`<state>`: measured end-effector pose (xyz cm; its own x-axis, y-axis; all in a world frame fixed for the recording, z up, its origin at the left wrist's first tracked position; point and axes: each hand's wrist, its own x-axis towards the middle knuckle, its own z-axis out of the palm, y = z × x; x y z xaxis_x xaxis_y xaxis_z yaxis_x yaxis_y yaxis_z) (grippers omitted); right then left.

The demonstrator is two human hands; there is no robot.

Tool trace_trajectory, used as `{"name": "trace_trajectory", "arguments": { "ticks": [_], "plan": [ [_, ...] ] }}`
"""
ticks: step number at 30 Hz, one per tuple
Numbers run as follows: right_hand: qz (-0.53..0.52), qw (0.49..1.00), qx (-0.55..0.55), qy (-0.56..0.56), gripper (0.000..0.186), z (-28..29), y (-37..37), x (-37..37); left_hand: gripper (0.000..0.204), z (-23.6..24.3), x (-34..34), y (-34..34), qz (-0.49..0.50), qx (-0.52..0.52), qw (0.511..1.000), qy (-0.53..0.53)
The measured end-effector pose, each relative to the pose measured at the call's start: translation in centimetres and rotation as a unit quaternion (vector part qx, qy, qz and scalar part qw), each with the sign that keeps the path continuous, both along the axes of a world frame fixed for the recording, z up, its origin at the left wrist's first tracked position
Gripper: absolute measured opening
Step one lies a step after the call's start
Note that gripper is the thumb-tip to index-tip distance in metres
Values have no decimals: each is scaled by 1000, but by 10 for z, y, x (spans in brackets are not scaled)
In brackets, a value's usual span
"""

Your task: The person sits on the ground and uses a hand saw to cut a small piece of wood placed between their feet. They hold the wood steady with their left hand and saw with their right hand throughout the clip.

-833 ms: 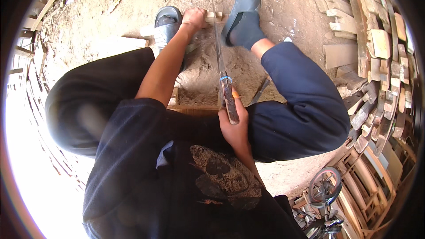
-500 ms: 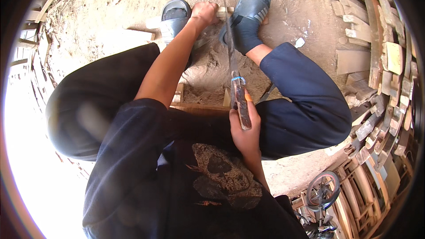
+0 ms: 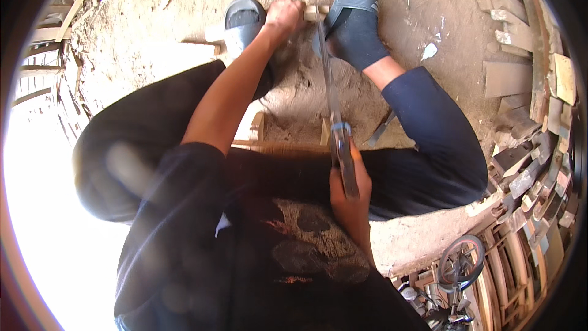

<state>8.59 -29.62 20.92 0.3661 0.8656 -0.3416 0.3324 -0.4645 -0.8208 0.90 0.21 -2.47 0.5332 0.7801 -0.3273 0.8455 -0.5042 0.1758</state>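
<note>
I sit with my knees apart over a sandy floor. My right hand [image 3: 348, 199] is shut on the handle of a hand saw [image 3: 334, 110], held close to my belly. The saw's thin blade runs forward to a small pale wooden piece [image 3: 313, 12] lying between my two feet. My left hand [image 3: 283, 15] reaches out at arm's length and presses down on that wooden piece, right beside the blade. My feet in grey slippers, left [image 3: 242, 21] and right [image 3: 354, 0], flank the wood on either side.
Sawdust covers the ground [image 3: 294, 98] under the saw. Wooden offcuts and boards [image 3: 527, 86] are piled along the right. Slatted wooden frames [image 3: 49, 55] stand at the left. A small bicycle wheel [image 3: 460, 263] shows at the lower right.
The saw has been drawn back toward my body; my right hand sits lower and closer than before. My left hand stays on the wooden piece.
</note>
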Motion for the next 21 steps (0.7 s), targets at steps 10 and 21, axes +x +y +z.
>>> {"name": "trace_trajectory", "arguments": {
  "ticks": [10, 21],
  "plan": [
    [-38, 997, 13, 59, 54, -4, 14, 8, 36, 2, 1, 15, -8, -14, 1000, -14],
    [-66, 991, -53, 106, 54, -14, 19, 11, 47, 6, 2, 17, -4, -45, 999, 13]
  ]
}}
